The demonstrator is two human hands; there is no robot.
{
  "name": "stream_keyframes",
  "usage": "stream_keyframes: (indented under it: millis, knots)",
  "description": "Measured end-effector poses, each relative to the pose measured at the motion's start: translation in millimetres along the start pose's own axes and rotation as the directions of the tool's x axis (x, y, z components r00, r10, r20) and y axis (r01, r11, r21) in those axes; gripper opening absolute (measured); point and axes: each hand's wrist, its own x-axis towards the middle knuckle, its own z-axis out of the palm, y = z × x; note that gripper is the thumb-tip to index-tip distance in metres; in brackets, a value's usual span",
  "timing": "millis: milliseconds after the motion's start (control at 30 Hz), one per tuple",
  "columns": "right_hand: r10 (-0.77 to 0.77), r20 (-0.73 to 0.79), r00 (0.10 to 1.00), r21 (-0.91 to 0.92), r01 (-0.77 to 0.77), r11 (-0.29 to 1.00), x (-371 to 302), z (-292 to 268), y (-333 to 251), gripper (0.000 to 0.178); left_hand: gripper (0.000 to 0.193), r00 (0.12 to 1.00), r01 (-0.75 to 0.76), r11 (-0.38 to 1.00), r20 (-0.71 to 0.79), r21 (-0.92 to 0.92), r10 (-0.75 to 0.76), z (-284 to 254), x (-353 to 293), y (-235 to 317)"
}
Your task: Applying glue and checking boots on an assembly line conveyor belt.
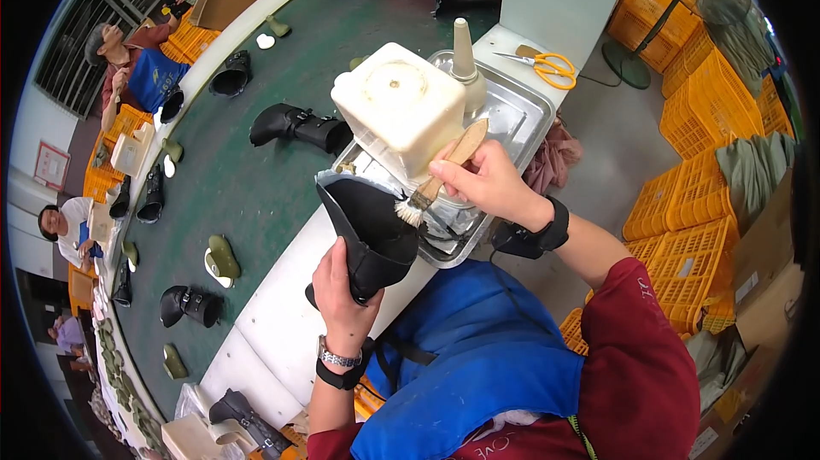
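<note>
My left hand grips a black boot from below, its wide opening tilted up toward me. In my right hand is a flat brush with a wooden handle. Its pale bristles are at the rim of the boot's opening, on the right side. Whether they touch the inner wall is hard to tell. Just behind both hands a white square plastic container stands on a metal tray. Beside it on the tray is a bottle with a tall cone-shaped nozzle.
Orange-handled scissors lie beyond the tray. A green conveyor carries black boots and green shoe forms. Orange crates are stacked at right, near a standing fan. Several people sit along the far side.
</note>
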Motion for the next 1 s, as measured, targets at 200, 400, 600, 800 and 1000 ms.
stream_keyframes:
  millis: [200,400,600,800,1000]
  knots:
    - [-0.068,-0.088,0.994,-0.087,0.061,0.994,9,2,7,0.021,0.088,0.999,0.001,0.997,0.037,-0.074,0.002,1,-4,2]
    - [-0.263,-0.087,0.961,-0.183,0.244,0.952,8,7,1,0.012,0.088,0.999,0.018,0.998,0.031,-0.064,-0.016,1,-4,0]
    - [-0.129,0.050,0.990,0.047,0.127,0.991,-12,9,-3,0.013,0.087,0.999,0.031,0.999,-0.034,0.038,-0.029,0,0,-4]
    - [-0.100,-0.050,0.994,-0.220,0.087,0.972,0,1,15,0.015,0.088,0.996,0.015,0.997,-0.090,0.078,-0.008,1,-1,-2]
    - [-0.050,-0.192,0.980,-0.058,0.040,0.998,-1,-26,13,0.018,0.094,0.928,0.319,0.860,-0.051,-0.398,-0.368,4,-5,-6]
